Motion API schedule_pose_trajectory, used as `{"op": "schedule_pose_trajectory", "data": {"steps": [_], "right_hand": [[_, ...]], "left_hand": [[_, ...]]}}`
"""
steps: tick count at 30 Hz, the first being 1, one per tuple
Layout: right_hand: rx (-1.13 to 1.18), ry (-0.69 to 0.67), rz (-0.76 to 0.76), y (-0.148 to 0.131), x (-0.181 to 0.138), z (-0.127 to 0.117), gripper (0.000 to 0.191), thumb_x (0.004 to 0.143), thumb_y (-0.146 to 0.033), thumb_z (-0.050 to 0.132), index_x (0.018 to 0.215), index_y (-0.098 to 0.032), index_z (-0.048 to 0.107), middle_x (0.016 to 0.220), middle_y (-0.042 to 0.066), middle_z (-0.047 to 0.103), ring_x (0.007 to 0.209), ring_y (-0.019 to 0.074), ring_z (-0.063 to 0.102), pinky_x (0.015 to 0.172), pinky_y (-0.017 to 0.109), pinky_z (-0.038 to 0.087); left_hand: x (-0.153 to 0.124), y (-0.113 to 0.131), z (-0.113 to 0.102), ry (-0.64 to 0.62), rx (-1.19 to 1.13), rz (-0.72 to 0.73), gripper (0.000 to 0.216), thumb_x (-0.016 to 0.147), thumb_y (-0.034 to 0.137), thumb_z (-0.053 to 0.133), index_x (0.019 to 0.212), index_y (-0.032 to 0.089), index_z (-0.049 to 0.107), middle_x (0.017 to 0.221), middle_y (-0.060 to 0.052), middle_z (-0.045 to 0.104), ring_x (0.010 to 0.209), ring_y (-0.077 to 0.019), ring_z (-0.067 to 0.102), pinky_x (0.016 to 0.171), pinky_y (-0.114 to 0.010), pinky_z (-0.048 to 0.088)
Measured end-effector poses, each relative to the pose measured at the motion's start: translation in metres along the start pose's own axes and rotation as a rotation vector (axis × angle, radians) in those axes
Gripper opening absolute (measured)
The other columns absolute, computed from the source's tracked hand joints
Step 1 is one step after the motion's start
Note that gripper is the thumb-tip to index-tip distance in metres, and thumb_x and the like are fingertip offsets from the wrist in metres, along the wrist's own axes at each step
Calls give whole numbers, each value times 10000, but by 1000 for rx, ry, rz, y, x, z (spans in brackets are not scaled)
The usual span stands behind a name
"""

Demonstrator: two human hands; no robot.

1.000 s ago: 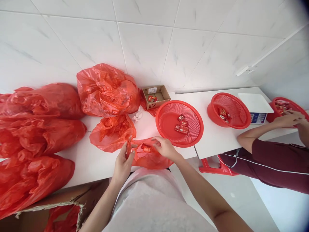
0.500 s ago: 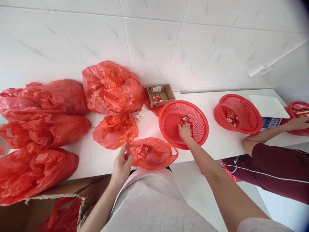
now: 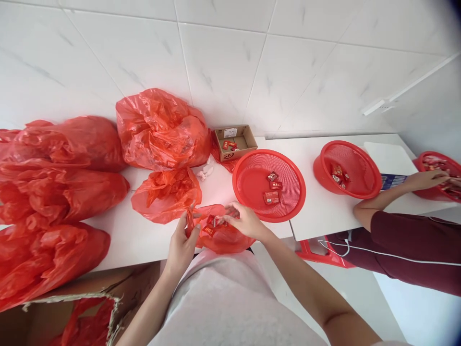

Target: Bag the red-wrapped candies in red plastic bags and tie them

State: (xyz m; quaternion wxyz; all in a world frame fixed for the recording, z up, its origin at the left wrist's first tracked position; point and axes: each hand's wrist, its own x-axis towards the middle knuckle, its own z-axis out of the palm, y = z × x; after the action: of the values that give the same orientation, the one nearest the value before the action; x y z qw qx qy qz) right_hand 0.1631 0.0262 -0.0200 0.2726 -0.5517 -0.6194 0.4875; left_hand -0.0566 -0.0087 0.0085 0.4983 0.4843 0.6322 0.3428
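My left hand [image 3: 183,240] pinches the gathered edge of a thin red plastic bag [image 3: 234,242] at the front of the table. Over the bag's mouth hovers my right hand [image 3: 242,220], its thumb and fingers apart. Small red packets [image 3: 209,229] with white print lie in the bag, some blurred just beside my right fingertips. To the right of the bag stands a red mesh basket [image 3: 248,185], with a few similar red packets [image 3: 272,197] on its bottom.
Full red bags [image 3: 162,132] crowd the table's left and back. A small cardboard box [image 3: 248,139] holds some packets. To the right are another red basket [image 3: 317,178] and a co-worker's arm [image 3: 389,194] reaching into a red container [image 3: 423,192]. An open carton [image 3: 39,317] stands low at left.
My right hand has moved left from the mesh basket to over the bag. More packets show in the bag. My left hand keeps its hold; the co-worker's hands have shifted over their container.
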Motion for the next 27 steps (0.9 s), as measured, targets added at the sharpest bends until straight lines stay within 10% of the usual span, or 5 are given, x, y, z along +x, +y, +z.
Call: {"op": "schedule_pose_trajectory", "data": {"steps": [6, 11, 20, 27], "right_hand": [[-390, 371, 169, 54, 40, -76, 294, 920, -384, 503, 1158, -233, 586, 1181, 77, 632, 1041, 198, 600, 916, 352, 467], [-604, 357, 426, 115, 73, -143, 501, 872, -296, 559, 1355, -182, 490, 1274, 182, 544, 1136, 299, 542, 904, 396, 446], [-643, 342, 468, 157, 95, -144, 375, 875, -194, 501, 1238, -119, 563, 1285, 234, 465, 1074, 328, 552, 868, 437, 438], [-399, 345, 310, 98, 86, -125, 253, 918, -245, 394, 1128, -189, 522, 1110, 104, 622, 971, 201, 614, 806, 314, 505]], "left_hand": [[-6, 3, 2, 13, 12, -13, 399, 875, 390, 544, 1233, 214, 544, 1218, -69, 641, 858, -152, 632, 780, -278, 510], [-7, 1, 2, 47, 31, -22, 413, 876, 386, 543, 1253, 218, 547, 1185, -70, 652, 915, -176, 633, 823, -294, 502], [-8, -2, 6, 121, 24, -55, 482, 898, 378, 537, 1353, 231, 481, 1190, -70, 625, 994, -174, 599, 886, -303, 475], [-3, -2, 11, 124, -31, -43, 555, 895, 388, 540, 1416, 234, 430, 1166, -85, 626, 1041, -200, 600, 850, -296, 500]]}}
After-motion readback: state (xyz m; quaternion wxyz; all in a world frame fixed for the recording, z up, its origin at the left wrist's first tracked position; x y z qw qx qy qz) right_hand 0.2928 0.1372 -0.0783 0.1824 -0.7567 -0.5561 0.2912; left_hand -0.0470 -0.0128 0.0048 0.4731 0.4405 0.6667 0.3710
